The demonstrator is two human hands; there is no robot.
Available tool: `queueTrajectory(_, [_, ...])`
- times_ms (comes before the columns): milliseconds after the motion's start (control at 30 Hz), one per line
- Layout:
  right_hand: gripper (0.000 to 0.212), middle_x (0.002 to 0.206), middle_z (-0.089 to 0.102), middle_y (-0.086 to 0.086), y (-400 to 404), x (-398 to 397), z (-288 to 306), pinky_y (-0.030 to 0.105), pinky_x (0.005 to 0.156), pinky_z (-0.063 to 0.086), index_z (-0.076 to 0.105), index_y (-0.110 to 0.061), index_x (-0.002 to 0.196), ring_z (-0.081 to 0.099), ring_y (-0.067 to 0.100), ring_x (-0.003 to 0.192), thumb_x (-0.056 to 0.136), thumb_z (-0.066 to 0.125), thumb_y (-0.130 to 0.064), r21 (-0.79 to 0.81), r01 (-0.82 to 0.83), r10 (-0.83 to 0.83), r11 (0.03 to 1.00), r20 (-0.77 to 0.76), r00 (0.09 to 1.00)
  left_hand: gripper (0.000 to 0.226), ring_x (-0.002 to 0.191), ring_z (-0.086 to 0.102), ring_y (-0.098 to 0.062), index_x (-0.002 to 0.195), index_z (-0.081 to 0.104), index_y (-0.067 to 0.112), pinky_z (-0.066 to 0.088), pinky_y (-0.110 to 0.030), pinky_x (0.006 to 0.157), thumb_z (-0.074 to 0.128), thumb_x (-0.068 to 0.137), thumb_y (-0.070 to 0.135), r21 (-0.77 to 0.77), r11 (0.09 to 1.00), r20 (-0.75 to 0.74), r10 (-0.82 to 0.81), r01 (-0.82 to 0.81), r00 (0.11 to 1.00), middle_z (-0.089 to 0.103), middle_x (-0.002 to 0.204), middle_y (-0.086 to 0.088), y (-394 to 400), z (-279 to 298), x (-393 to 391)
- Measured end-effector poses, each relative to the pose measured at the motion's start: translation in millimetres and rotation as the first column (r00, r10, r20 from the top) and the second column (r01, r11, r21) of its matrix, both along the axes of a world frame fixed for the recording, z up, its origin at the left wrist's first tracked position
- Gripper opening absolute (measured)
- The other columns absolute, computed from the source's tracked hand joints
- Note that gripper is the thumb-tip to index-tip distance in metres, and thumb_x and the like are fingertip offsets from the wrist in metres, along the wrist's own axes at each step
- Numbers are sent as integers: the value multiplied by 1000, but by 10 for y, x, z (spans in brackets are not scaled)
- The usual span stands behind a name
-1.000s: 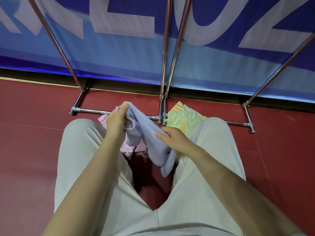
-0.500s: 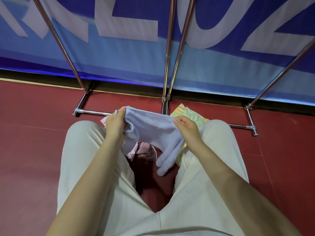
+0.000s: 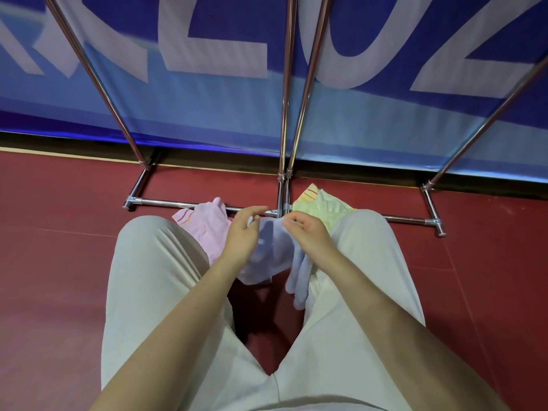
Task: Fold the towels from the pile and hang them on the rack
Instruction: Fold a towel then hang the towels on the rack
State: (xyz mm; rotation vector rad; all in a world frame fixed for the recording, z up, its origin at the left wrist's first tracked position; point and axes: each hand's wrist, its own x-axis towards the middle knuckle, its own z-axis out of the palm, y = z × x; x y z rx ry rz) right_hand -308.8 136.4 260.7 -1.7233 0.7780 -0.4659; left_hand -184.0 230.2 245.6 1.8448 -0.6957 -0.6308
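Note:
A pale blue towel [image 3: 274, 256] hangs between my knees, held up at its top edge by both hands. My left hand [image 3: 243, 235] pinches its left part and my right hand [image 3: 308, 232] grips its right part; the two hands sit close together. Loose ends of the towel droop toward the floor. Behind my hands, a pink towel [image 3: 204, 221] lies on the floor to the left and a yellow-green towel [image 3: 323, 203] to the right. The chrome rack [image 3: 284, 114] rises in front of me; its base bar runs just beyond the towels.
My legs in light trousers [image 3: 154, 277] fill the lower view. Red floor [image 3: 59, 262] spreads on both sides. A blue banner [image 3: 207, 84] with large white letters stands behind the rack's slanted poles.
My hands have come together, bringing the two held parts of the blue towel next to each other. The pink towel shows more beside my left hand.

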Motion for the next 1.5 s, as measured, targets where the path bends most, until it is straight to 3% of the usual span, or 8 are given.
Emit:
queueTrajectory(200, [14,84,67,0,0,20,7,13,75,44,67,-10,87,58,2,80,93,55,-7,19,18,-18,1000,27,999,27,56,48,-5,106,68,13,40,-12,52,42,98,7,1,995,-192,-101,103,976,54,61,10,-14,64,-139])
queueTrajectory(400, [10,81,64,-10,-27,0,-24,7,72,42,65,-16,86,56,-8,75,91,59,-11,-38,100,-99,994,42,994,19,62,53,7,82,68,13,43,-18,61,56,96,15,-56,997,-137,-60,53,989,60,64,17,49,108,-148])
queueTrajectory(567, [23,63,53,-6,-18,-25,-116,25,63,38,55,-30,70,46,7,62,90,63,-25,-208,-71,47,976,-121,992,15,83,58,17,90,71,17,43,-8,75,58,95,14,-152,984,-21,88,-91,996,67,88,15,81,265,6])
queueTrajectory(700, [36,54,46,-14,2,-37,-133,21,59,31,47,-34,59,39,4,56,90,65,-28,-208,-80,62,975,-94,994,21,78,60,-5,80,69,30,49,-27,77,58,93,18,-182,917,-157,330,-356,931,67,80,12,148,373,206])
queueTrajectory(833, [22,59,53,-13,-21,-61,-156,19,64,36,61,-22,68,45,1,61,88,68,-27,-153,-51,44,987,-49,998,25,66,51,-10,71,65,29,45,-24,65,56,91,16,-178,833,-319,454,-523,832,59,71,5,242,462,367])
queueTrajectory(933, [25,67,57,6,-60,-88,-182,24,67,39,63,-7,73,48,8,65,89,66,-26,-126,-46,40,991,-49,998,25,65,49,-8,70,64,28,45,-16,59,55,92,18,-175,809,-303,498,-561,812,57,72,4,307,478,461])
queueTrajectory(1233, [33,59,49,-17,-119,-155,-317,19,61,33,51,-28,63,41,3,58,95,57,-31,-168,-218,176,961,-234,956,15,57,47,-13,69,56,19,41,-19,51,59,83,22,-100,701,-488,585,-707,649,50,64,3,405,513,659])
queueTrajectory(1500, [43,59,35,-3,-217,-345,-408,30,59,27,33,-18,61,33,11,58,101,45,-26,-199,-331,209,922,-464,861,21,52,41,-11,59,51,22,38,-25,56,60,78,25,-47,675,-440,648,-737,622,45,57,9,531,436,780])
